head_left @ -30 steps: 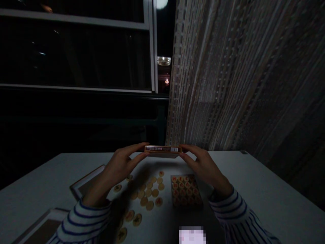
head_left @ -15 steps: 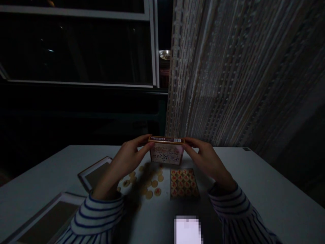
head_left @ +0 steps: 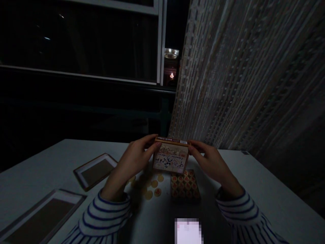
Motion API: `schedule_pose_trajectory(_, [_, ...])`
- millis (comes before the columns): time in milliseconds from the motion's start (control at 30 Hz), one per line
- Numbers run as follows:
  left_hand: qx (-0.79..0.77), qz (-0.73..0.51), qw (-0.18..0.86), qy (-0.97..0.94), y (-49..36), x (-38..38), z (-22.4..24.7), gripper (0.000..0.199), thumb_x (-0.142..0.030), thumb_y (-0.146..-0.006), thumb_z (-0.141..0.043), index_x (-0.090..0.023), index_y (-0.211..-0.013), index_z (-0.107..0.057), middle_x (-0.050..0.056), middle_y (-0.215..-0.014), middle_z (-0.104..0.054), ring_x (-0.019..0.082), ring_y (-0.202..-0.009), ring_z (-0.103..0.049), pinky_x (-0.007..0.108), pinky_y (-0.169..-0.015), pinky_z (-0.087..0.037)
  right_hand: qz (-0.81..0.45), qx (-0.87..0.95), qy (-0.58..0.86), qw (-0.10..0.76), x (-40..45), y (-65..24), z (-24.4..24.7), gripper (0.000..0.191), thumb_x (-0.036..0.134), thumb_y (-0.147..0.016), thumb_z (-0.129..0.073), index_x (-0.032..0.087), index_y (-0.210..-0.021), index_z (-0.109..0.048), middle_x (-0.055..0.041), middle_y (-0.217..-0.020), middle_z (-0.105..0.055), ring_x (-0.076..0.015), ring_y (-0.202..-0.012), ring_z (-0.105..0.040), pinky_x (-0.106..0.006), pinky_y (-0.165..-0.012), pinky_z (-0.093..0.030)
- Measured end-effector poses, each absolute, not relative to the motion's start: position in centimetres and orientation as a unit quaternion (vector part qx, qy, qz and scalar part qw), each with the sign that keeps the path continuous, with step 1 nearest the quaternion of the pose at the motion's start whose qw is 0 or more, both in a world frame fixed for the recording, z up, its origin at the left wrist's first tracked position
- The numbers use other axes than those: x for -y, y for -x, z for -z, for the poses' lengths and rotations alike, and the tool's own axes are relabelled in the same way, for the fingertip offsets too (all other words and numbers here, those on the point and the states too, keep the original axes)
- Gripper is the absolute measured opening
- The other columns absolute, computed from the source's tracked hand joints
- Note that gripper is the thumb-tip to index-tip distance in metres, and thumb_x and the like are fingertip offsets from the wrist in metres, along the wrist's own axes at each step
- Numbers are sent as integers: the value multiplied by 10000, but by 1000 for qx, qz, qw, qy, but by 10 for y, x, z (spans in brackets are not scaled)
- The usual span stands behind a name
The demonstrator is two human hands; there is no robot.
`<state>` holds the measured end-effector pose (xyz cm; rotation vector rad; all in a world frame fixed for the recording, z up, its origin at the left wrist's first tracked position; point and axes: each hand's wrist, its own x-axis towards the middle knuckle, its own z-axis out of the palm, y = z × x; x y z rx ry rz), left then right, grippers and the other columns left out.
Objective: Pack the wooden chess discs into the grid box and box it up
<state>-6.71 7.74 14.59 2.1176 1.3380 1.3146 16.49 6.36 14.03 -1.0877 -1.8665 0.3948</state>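
Between my two hands a Chinese chess box (head_left: 170,158) is held up, tilted, its printed face with upside-down lettering toward me. My left hand (head_left: 141,152) grips its left end, thumb on the near face. On the right end, my right hand (head_left: 207,157) pinches the box the same way. Just below lies a square block of chess pieces (head_left: 185,185) with red characters, set in rows. Loose round chess pieces (head_left: 154,184) are scattered left of it, partly hidden by my left arm and its shadow.
Two shallow open box trays lie on the white table (head_left: 254,189) at left: a smaller one (head_left: 83,183) and a larger one (head_left: 54,195) nearer me. A blurred-out bright rectangle (head_left: 188,232) is at the front edge. Behind stand a window and a string curtain (head_left: 228,67).
The box has tipped so that more of its printed face shows, and its lower edge now overlaps the set rows of pieces. Both hands still hold it. The view has shifted slightly.
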Motion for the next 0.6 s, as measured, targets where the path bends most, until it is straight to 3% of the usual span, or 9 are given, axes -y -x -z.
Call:
schedule_pose_trajectory(233, [-467, -449, 202, -734, 62, -78, -144, 392, -448, -773, -518, -187, -1057, -592, 41, -985, -672, 190, -889, -621, 318, -781, -506, -158, 737, 471, 459, -68, -172, -129, 396, 381, -811, -511, 186, -1155, -545, -86, -1019, -653, -197, -899, -617, -348, -774, -510])
schedule_pose_trajectory(600, [-469, -461, 216, -722, 58, -82, -136, 436, -463, -773, -510, -172, -1090, -580, 56, -1015, -663, 199, -920, -610, 329, -815, -493, -208, 724, 456, 474, -70, -175, -127, 367, 352, -808, -526, 178, -1130, -554, -81, -969, -666, -187, -885, -622, -348, -785, -510])
